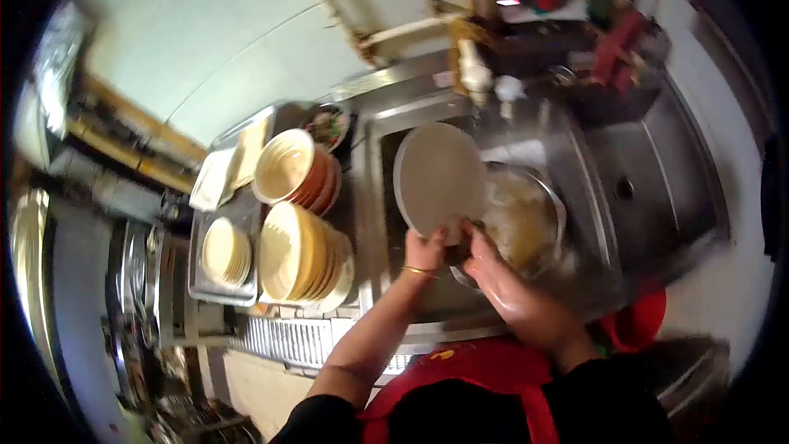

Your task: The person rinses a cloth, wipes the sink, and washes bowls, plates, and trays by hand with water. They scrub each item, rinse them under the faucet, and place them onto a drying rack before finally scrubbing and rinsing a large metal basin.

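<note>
Grey stainless-steel sink (371,222) beneath, the left hand (425,247) clasps a pale oval plate (440,177), best gripped firmly; right hand (479,250) alongside, hold unclear.

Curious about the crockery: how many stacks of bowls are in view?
3: brown-sided bowls at the back, large cream bowls in front, small cream bowls further left. More may be hidden.

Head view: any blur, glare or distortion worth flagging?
Head view: fisheye distortion, corners black; head view: wall washed bright upper left, right basin darker; head view: hands and oval plate look soft, fine detail lost.
</note>
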{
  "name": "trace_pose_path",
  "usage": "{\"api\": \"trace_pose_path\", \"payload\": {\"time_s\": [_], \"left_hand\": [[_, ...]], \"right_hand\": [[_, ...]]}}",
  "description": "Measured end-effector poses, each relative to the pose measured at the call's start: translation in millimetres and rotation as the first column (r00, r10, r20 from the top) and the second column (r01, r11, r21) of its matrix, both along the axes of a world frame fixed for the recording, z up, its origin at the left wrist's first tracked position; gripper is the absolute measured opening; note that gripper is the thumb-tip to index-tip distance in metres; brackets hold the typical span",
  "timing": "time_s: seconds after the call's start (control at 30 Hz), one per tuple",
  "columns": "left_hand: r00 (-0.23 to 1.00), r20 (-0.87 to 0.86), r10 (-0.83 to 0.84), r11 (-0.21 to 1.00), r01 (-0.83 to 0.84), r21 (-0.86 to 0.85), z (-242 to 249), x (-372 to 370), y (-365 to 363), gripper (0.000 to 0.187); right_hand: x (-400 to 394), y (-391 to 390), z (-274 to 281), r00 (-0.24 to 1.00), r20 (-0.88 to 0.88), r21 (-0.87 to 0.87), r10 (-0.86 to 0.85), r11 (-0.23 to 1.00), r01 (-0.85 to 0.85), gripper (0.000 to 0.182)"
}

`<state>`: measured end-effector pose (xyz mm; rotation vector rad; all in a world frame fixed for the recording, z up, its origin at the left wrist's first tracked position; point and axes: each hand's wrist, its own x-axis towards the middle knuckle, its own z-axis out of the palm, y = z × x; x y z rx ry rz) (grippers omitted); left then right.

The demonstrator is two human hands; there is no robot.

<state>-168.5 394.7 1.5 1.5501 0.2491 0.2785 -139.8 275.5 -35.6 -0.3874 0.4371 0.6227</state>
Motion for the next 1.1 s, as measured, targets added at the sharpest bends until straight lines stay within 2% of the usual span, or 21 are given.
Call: {"api": "trace_pose_path", "payload": {"time_s": [0.03, 0.07, 0.1, 0.13, 0.2, 0.23, 0.3, 0.37, 0.43, 0.53, 0.63, 0.67, 0.7, 0.73, 0.77, 0.83, 0.93, 0.97, 1.03, 1.07, 1.1], "left_hand": [[0.998, 0.035, 0.043, 0.998, -0.045, 0.041, -1, -3, 0, 0.019], [0.998, 0.01, 0.059, 0.998, -0.059, 0.001, 18, -9, 6, 0.019], [0.997, -0.012, 0.072, 0.997, -0.072, -0.036, 38, -12, 18, 0.019], [1.0, 0.008, 0.001, 0.995, 0.0, -0.095, 22, -14, 52, 0.021], [0.988, -0.133, 0.073, 0.978, -0.098, -0.187, 79, -33, 92, 0.022], [0.977, -0.198, 0.08, 0.964, -0.127, -0.234, 112, -43, 109, 0.022], [0.971, -0.227, 0.07, 0.904, -0.158, -0.397, 154, -67, 146, 0.026], [0.982, -0.096, 0.164, 0.949, -0.183, -0.255, 206, -85, 173, 0.035], [0.942, -0.1, 0.321, 0.916, -0.336, -0.221, 229, -97, 203, 0.049], [0.968, -0.07, 0.239, 0.936, -0.249, -0.249, 241, -108, 234, 0.063], [0.971, 0.022, 0.238, 0.896, -0.211, -0.39, 226, -89, 222, 0.058], [0.968, -0.044, 0.247, 0.904, -0.246, -0.349, 226, -83, 212, 0.054], [0.976, -0.05, 0.211, 0.888, -0.212, -0.408, 220, -76, 210, 0.052], [0.985, -0.069, 0.156, 0.884, -0.171, -0.435, 224, -72, 204, 0.053], [0.991, -0.087, 0.099, 0.879, -0.128, -0.46, 229, -69, 198, 0.054], [0.993, -0.069, 0.093, 0.861, -0.115, -0.495, 226, -59, 187, 0.061], [0.996, -0.029, 0.084, 0.847, -0.087, -0.524, 228, -58, 182, 0.065], [0.997, -0.013, 0.081, 0.845, -0.075, -0.53, 231, -59, 181, 0.064], [0.99, 0.039, 0.138, 0.85, -0.099, -0.517, 246, -68, 194, 0.061], [0.959, 0.019, 0.281, 0.821, -0.23, -0.522, 260, -75, 200, 0.059], [0.929, 0.083, 0.361, 0.808, -0.267, -0.526, 248, -85, 237, 0.051]], "right_hand": [[7, 0, -19, 0.99, -0.051, -0.065, 0.129, 0.989, -0.133, 0.035], [4, -6, -13, 0.984, 0.011, -0.063, 0.176, 0.983, -0.175, 0.037], [13, -9, -43, 0.991, 0.02, -0.179, 0.136, 0.975, -0.13, 0.04], [18, -21, -38, 0.966, 0.221, -0.165, 0.138, 0.981, -0.102, 0.043], [38, -46, -39, 0.969, 0.194, -0.3, 0.153, 0.95, -0.09, 0.043], [42, -60, -7, 0.991, 0.085, -0.322, 0.1, 0.944, -0.067, 0.043], [48, -92, -10, 0.992, 0.095, -0.346, 0.082, 0.937, -0.044, 0.04], [44, -122, -22, 0.996, 0.048, -0.455, 0.07, 0.889, -0.04, 0.042], [35, -153, -49, 0.991, 0.072, -0.458, 0.115, 0.886, -0.07, 0.045], [26, -158, -64, 0.996, 0.032, -0.471, 0.083, 0.88, -0.058, 0.043], [13, -144, -56, 0.998, -0.041, -0.546, 0.037, 0.836, -0.054, 0.044], [13, -140, -60, 0.997, -0.053, -0.549, 0.052, 0.832, -0.072, 0.045], [14, -134, -58, 0.996, -0.06, -0.551, 0.07, 0.829, -0.092, 0.046], [16, -130, -53, 0.995, -0.033, -0.494, 0.095, 0.864, -0.099, 0.05], [16, -125, -45, 0.996, -0.035, -0.518, 0.078, 0.851, -0.085, 0.05], [17, -119, -34, 0.998, -0.038, -0.56, 0.04, 0.827, -0.055, 0.051], [16, -137, -58, 0.998, 0.016, -0.419, 0.065, 0.907, -0.052, 0.053], [15, -142, -64, 0.998, 0.01, -0.43, 0.056, 0.902, -0.047, 0.053], [10, -150, -70, 1.0, -0.006, -0.451, 0.028, 0.892, -0.028, 0.054], [8, -154, -73, 0.999, 0.005, -0.439, 0.035, 0.898, -0.029, 0.054], [5, -158, -74, 0.999, 0.018, -0.426, 0.034, 0.904, -0.023, 0.055]]}}
